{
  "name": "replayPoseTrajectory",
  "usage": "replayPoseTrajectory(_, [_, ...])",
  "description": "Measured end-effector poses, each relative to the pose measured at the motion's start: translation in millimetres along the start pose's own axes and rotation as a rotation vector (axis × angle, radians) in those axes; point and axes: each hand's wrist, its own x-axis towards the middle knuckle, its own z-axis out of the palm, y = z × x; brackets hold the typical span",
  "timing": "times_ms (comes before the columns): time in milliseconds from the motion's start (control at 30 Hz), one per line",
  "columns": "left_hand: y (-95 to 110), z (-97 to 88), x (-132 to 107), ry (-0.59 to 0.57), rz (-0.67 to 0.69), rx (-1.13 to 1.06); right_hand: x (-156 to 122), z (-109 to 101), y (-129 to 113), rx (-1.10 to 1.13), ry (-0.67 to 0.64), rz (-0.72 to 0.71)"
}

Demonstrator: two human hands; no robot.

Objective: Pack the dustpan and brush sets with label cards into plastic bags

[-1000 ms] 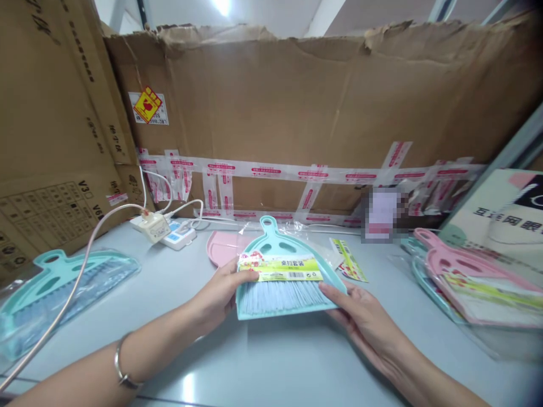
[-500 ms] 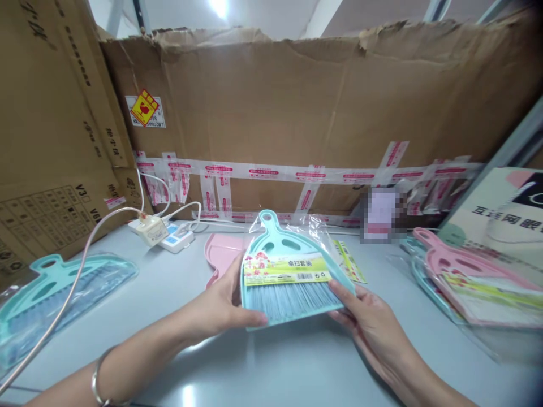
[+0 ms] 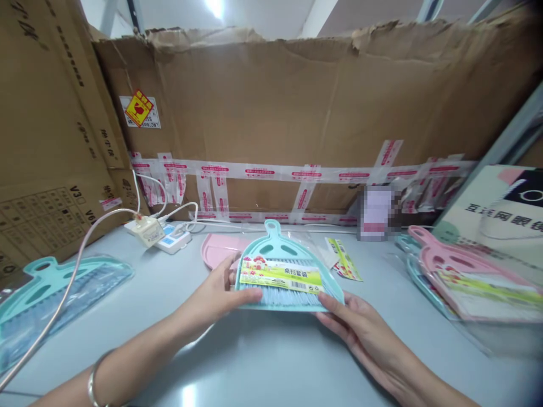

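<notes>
Between my two hands is a turquoise dustpan and brush set (image 3: 288,246) with blue bristles and a yellow-green printed label (image 3: 280,275) across it. My left hand (image 3: 231,288) grips its left edge, the thumb pressed on the front near the bristles. At the lower right corner, my right hand (image 3: 345,316) pinches it, thumb on the front and fingers behind. The set tilts toward me with its handle pointing away. Behind it lies a pink dustpan (image 3: 220,247), partly hidden by the set and my left hand. Another printed label (image 3: 344,260) rests on the table to the right.
A bagged turquoise set (image 3: 63,288) lies at left, crossed by a cable (image 3: 72,277). Stacked pink and turquoise sets (image 3: 445,257) lie at right. A power strip (image 3: 173,240) and a blurred upright phone-like object (image 3: 376,212) stand before the cardboard wall (image 3: 263,107).
The set has come down and tilted back a little, and its label now faces me more squarely. Both hands keep their hold; the left thumb sits higher against the front.
</notes>
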Motion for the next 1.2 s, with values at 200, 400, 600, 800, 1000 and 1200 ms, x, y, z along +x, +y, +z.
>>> replayPoseTrajectory(200, [-1, 10.2, -2, -0.041, 0.034, 0.061, 0, -3, 5, -0.054, 0.184, 0.020])
replayPoseTrajectory(400, [-17, 11.5, -13, -0.008, 0.114, 0.251, -3, -10, 10, -0.150, 0.200, 0.022])
replayPoseTrajectory(600, [-37, -4.1, -22, 0.026, 0.533, 1.205, -10, -21, 2, -0.282, 0.156, 0.072])
replayPoseTrajectory(800, [-42, -3.2, -23, 0.085, 1.012, 1.691, -16, -45, -3, -0.461, -0.066, 0.197])
replayPoseTrajectory(1000, [-38, 3.3, -31, -0.005, 1.296, 1.735, -29, -84, -4, -1.214, -0.020, -0.615])
replayPoseTrajectory(1200, [-31, 3.8, -33, -0.030, 1.323, 1.601, -30, -75, -2, -1.606, -0.241, -1.576])
